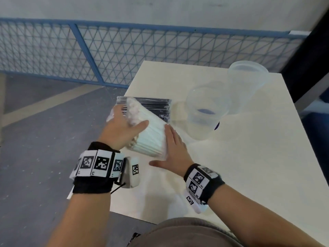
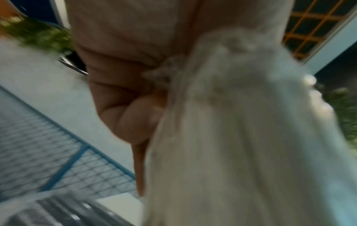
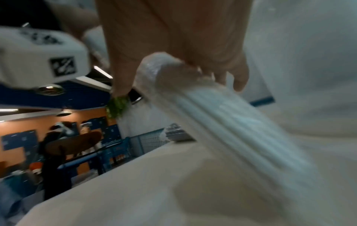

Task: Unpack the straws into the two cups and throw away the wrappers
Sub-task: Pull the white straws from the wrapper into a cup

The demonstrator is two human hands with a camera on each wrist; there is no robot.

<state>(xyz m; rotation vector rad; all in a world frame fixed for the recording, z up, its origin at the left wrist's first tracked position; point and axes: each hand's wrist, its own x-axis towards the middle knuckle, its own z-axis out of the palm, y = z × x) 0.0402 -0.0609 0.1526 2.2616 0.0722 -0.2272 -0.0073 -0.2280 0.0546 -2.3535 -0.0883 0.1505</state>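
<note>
A pack of white straws (image 1: pixel 151 138) in a clear wrapper is lifted at a tilt over the table's left edge. My left hand (image 1: pixel 124 125) grips its far end, thumb on top and fingers curled round the wrapper (image 2: pixel 231 137). My right hand (image 1: pixel 170 145) lies with straight fingers along the pack's right side, thumb spread below its near end (image 3: pixel 231 122). A pack of black straws (image 1: pixel 153 107) lies flat on the table behind. Two clear plastic cups stand to the right, one near (image 1: pixel 206 113) and one farther back (image 1: pixel 247 84). Both look empty.
The white table (image 1: pixel 240 166) has bare surface on its right and near parts. A blue mesh fence (image 1: pixel 106 50) runs behind it, with grey floor (image 1: pixel 35 122) to the left. People and furniture show far off in the right wrist view.
</note>
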